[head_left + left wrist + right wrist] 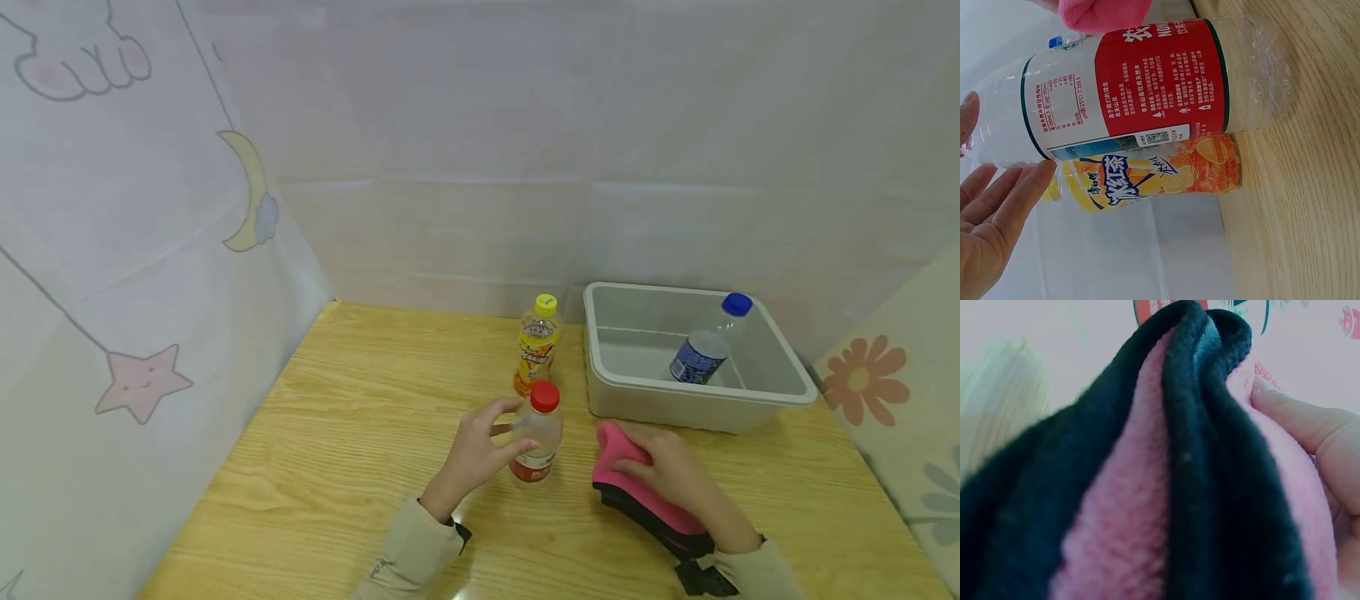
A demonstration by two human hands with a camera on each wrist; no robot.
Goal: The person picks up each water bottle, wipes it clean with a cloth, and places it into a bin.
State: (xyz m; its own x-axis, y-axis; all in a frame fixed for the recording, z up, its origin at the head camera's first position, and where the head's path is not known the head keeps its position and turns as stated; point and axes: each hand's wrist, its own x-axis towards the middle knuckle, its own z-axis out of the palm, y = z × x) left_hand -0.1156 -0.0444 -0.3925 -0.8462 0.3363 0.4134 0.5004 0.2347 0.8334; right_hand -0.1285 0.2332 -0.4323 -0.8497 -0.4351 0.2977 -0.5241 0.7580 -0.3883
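A clear plastic bottle (544, 437) with a red cap and red-and-white label stands upright on the table. My left hand (480, 446) is at its left side, thumb overlapping the near side and fingertips right at the bottle's edge. In the left wrist view the thumb and spread fingers (1007, 200) sit around the bottle's upper part. My right hand (667, 462) grips a bunched pink fleece cloth (626, 458) with black edging, thumb across its top. In the right wrist view the cloth (1122, 531) fills most of the picture, with that hand's thumb along its right side.
Just behind the red-capped bottle stands an iced tea bottle (537, 346) with a yellow cap. A pale grey bin (660, 400) at the back right holds a blue-capped bottle (701, 354) leaning inside. Printed fabric walls (480, 225) border the wooden table (337, 450).
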